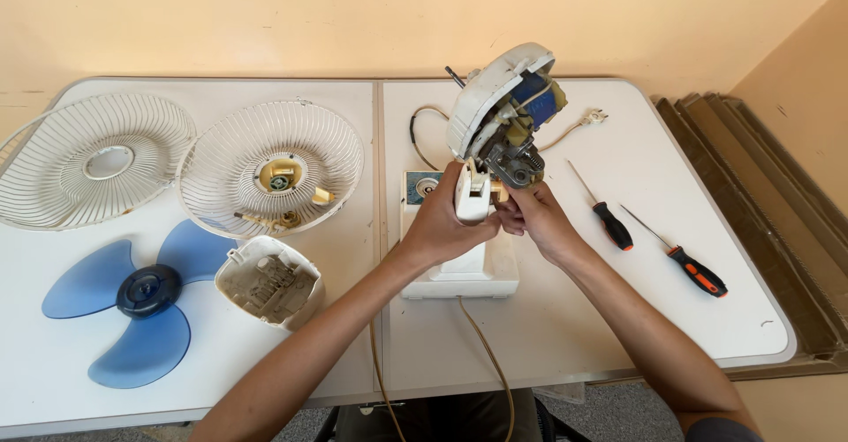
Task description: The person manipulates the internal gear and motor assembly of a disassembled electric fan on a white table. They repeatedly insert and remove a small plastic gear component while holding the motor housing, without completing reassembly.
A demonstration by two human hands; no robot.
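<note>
White and wide, the bench (565,336) is sitting against a plain yellow wall and is carrying all the fan parts. Two round wire guards are lying on the far left side, the front guard (93,159) and the back guard (272,177) just beside it. Below them the blue fan blade (132,301) is lying flat, and the cream rear cover (268,281) is resting open side up near it.

In the middle, the fan body (499,115) is standing on its white base (459,270), with the motor bare and tilted up. The power cord (484,354) is hanging off the near edge.

Both arms are reaching forward from below, bent a little, meeting at the fan's neck. The left hand (442,226) is wrapping its fingers tight around the white neck. The right hand (534,217) is pinching with closed fingers just under the motor.

To do this well, the left hand should be holding the neck steady so the heavy top is not tipping, while the right hand is working slowly and gently.

Two screwdrivers, one black-handled (609,221) and one orange-handled (693,270), are lying near the right hand.
</note>
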